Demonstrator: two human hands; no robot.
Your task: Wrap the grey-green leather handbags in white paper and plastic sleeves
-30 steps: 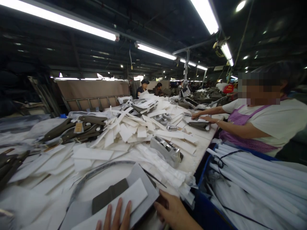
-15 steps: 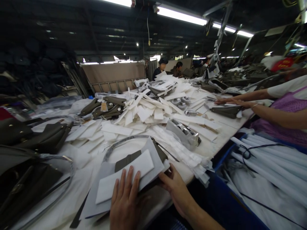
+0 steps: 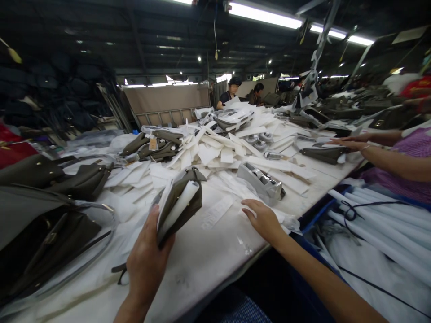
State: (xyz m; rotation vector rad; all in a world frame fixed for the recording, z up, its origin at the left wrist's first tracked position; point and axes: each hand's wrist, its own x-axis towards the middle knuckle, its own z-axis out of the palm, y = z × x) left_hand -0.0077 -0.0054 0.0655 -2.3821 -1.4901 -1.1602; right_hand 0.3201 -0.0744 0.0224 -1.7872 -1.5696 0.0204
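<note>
My left hand [image 3: 146,249] grips an olive-green handbag [image 3: 191,207] by its near end and holds it tilted up over the table. A white foam piece [image 3: 178,211] pokes out along the bag's open side, and a pale sheet lies against its far face. My right hand [image 3: 264,222] is empty, its thumb and fingers apart. It hovers beside a pile of clear plastic bags [image 3: 232,186], and I cannot tell if it touches them. Just beyond it stands a grey tape dispenser [image 3: 259,181].
White foam strips [image 3: 208,154] are heaped mid-table. More olive bags [image 3: 50,242] lie at left, some with wrapped handles. A blue-edged bin [image 3: 313,211] holds white rolls [image 3: 373,215] at right. A co-worker's hands [image 3: 350,142] rest on another bag [image 3: 323,154].
My left hand has lifted the bag off the table and turned it on edge. My right hand has let go of the bag and moved right. The flat foam sheet no longer shows on top.
</note>
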